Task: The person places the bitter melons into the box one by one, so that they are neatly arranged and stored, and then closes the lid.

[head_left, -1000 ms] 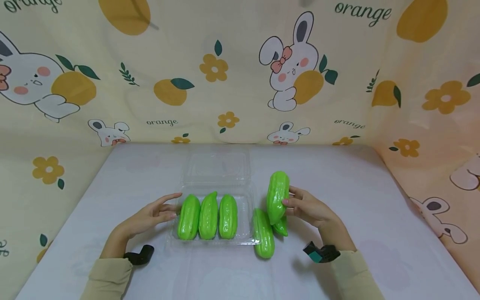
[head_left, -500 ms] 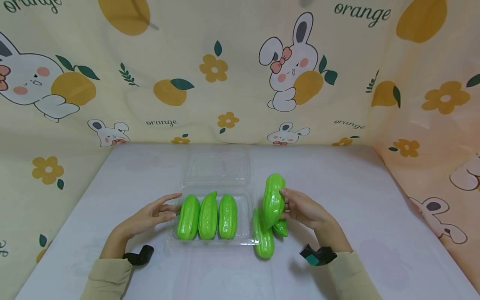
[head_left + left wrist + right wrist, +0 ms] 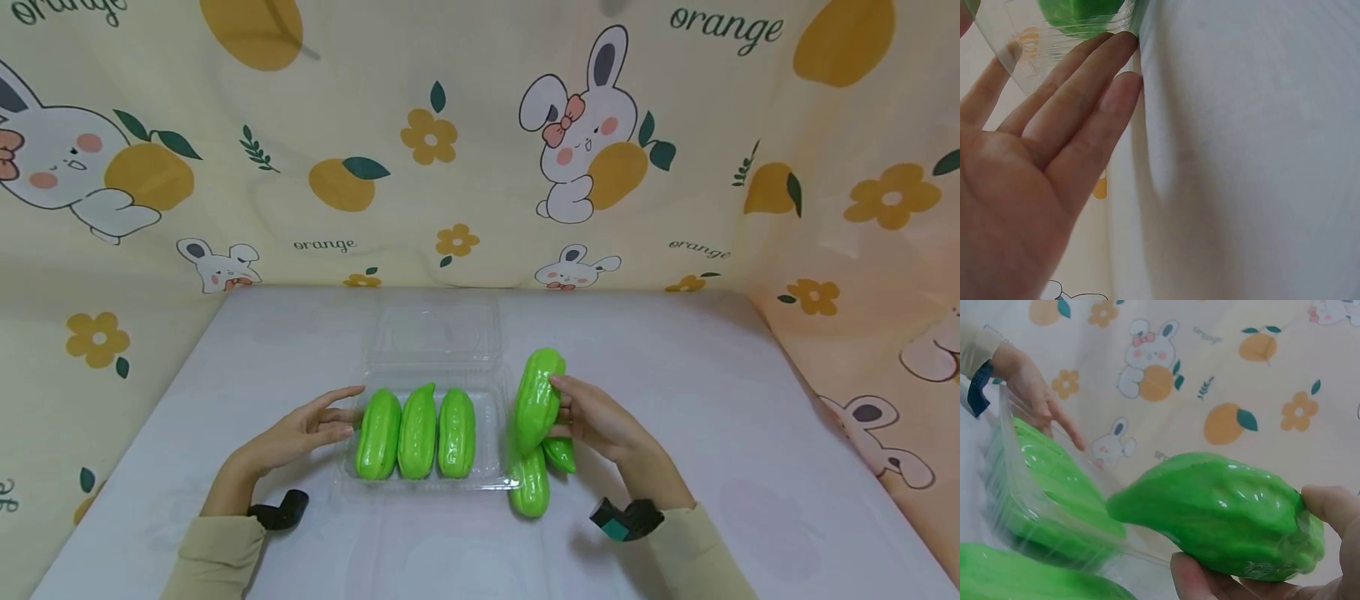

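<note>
My right hand (image 3: pixel 600 418) grips a glossy green ribbed gourd (image 3: pixel 1222 512) with a pointed end, thumb on one side and fingers on the other. It is held up at the right side of a clear plastic clamshell box (image 3: pixel 491 433). Inside the box three similar gourds (image 3: pixel 417 433) lie side by side in the left and middle part. My left hand (image 3: pixel 296 429) is at the box's left wall, its fingers extended; in the left wrist view its fingertips (image 3: pixel 1124 41) are right against the clear wall.
Two more gourds lie on the white table right of the box, one in front (image 3: pixel 531 487) and one partly hidden (image 3: pixel 560 455) under the held one. The box's lid (image 3: pixel 435 332) lies folded back behind it. A patterned cloth (image 3: pixel 480 167) hangs at the back.
My right hand has moved left and slightly down with the gourd, bringing it closer to the box's right edge. The left hand has stayed at the box's left side.
</note>
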`<action>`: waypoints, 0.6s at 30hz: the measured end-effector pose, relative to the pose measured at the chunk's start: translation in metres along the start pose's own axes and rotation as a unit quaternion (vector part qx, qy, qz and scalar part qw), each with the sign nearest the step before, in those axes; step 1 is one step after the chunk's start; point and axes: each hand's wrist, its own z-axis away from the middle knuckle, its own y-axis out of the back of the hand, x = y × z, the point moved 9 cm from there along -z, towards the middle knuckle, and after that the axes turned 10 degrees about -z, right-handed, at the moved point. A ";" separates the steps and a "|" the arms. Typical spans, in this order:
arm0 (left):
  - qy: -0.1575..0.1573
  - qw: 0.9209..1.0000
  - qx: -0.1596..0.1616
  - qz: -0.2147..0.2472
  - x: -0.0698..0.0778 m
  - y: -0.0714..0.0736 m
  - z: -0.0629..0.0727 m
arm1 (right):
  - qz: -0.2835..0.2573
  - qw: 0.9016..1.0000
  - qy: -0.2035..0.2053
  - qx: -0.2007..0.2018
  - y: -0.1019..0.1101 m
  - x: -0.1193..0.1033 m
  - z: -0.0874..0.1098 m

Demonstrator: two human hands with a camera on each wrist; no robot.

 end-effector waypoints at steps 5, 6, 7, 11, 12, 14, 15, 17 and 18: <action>-0.004 1.000 0.004 0.001 0.000 0.001 0.001 | 0.023 1.000 0.003 -0.007 -0.008 0.000 -0.001; -0.006 1.000 0.003 0.001 0.000 0.000 0.001 | 0.025 1.000 0.002 -0.009 -0.010 0.000 -0.001; -0.005 1.000 0.002 0.001 0.000 0.000 0.000 | 0.027 1.000 0.002 -0.010 -0.011 0.000 -0.001; 0.000 1.000 0.003 -0.003 -0.001 0.000 -0.001 | 0.037 0.999 0.002 -0.018 -0.015 -0.001 -0.003; 0.000 1.000 0.003 -0.003 -0.001 0.000 -0.001 | 0.039 0.999 0.002 -0.017 -0.016 -0.002 -0.003; 0.001 1.000 0.003 -0.004 -0.001 0.000 -0.001 | 0.047 0.999 0.001 -0.012 -0.018 -0.002 -0.004; 0.000 1.000 0.003 -0.005 0.000 0.000 0.000 | 0.051 0.999 -0.001 -0.008 -0.019 -0.003 -0.004; 0.001 1.000 0.003 -0.005 0.000 0.000 0.000 | 0.059 0.998 -0.003 0.001 -0.021 -0.003 -0.004; 0.001 1.000 0.003 -0.005 0.000 0.000 0.001 | 0.063 0.998 -0.005 0.008 -0.022 -0.003 -0.005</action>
